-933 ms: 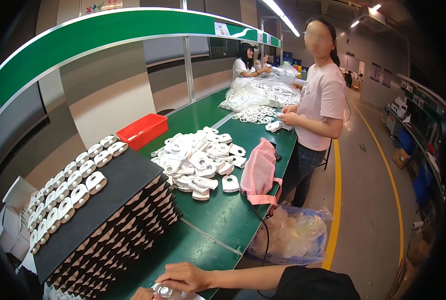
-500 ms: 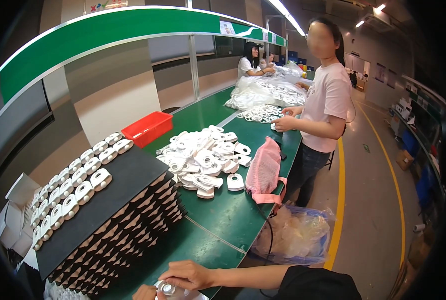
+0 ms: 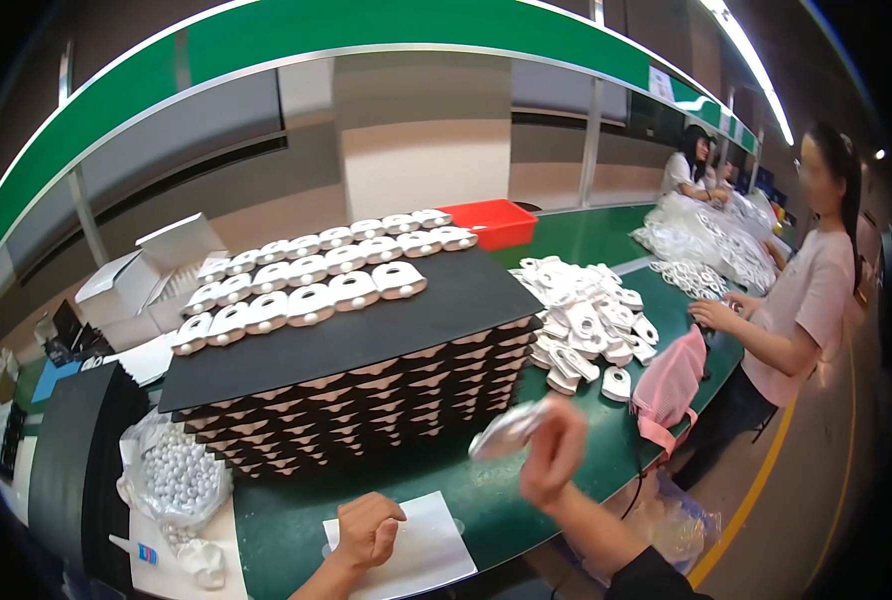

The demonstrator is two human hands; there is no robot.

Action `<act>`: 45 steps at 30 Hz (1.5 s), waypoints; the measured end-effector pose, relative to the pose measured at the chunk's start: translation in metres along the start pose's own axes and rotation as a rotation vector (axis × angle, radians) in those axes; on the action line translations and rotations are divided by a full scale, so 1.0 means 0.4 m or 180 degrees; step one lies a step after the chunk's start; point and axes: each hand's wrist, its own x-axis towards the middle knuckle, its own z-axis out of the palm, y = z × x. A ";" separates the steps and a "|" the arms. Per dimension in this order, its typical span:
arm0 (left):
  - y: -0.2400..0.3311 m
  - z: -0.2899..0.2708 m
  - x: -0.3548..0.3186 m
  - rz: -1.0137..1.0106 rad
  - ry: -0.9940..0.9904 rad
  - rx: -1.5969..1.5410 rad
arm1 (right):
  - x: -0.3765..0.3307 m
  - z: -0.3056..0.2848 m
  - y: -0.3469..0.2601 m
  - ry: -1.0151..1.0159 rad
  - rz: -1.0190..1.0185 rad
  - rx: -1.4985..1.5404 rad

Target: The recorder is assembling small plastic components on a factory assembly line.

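My right hand [image 3: 554, 452] is raised above the green table [image 3: 486, 490] and pinches a white plastic part [image 3: 506, 428], blurred by motion. Low down, my left hand [image 3: 366, 528] rests with curled fingers on a white sheet of paper [image 3: 421, 548]. Behind them stands a tall stack of black trays [image 3: 356, 370]; rows of white rounded parts [image 3: 311, 275] lie on its top. A clear bag of small white balls [image 3: 176, 480] sits left of my left hand.
A heap of loose white parts [image 3: 586, 315] and a pink bag [image 3: 671, 385] lie to the right. A person in a pink shirt [image 3: 806, 300] stands at the table's edge; another sits further back. A red bin [image 3: 496, 218] and white boxes [image 3: 156, 260] are behind the stack.
The view has swung left and closer to the tray stack. My right hand has lifted from the table's front edge with a white part in it. My left hand now lies on the paper.
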 end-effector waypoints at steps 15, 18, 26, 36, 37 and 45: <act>0.009 0.010 -0.002 0.0043 -0.0111 -0.0229 | 0.501 0.215 0.284 -0.2434 0.2467 -0.0481; 0.012 0.010 -0.005 0.0022 -0.0185 -0.0188 | 0.500 0.225 0.296 -0.2580 0.2282 -0.0552; 0.010 0.005 0.003 0.0052 -0.0146 -0.0150 | 0.497 0.108 0.205 -0.1790 0.1132 -0.0241; 0.004 0.010 -0.006 0.0025 -0.0277 -0.0146 | 0.028 -0.177 0.331 -0.1181 -0.0047 -0.2681; 0.006 0.013 -0.006 0.0032 -0.0234 -0.0150 | -0.002 -0.191 0.319 -0.1436 0.0060 -0.2808; 0.013 0.009 -0.002 0.0081 -0.0192 -0.0055 | -0.044 -0.220 0.235 -0.1478 0.0437 -0.2470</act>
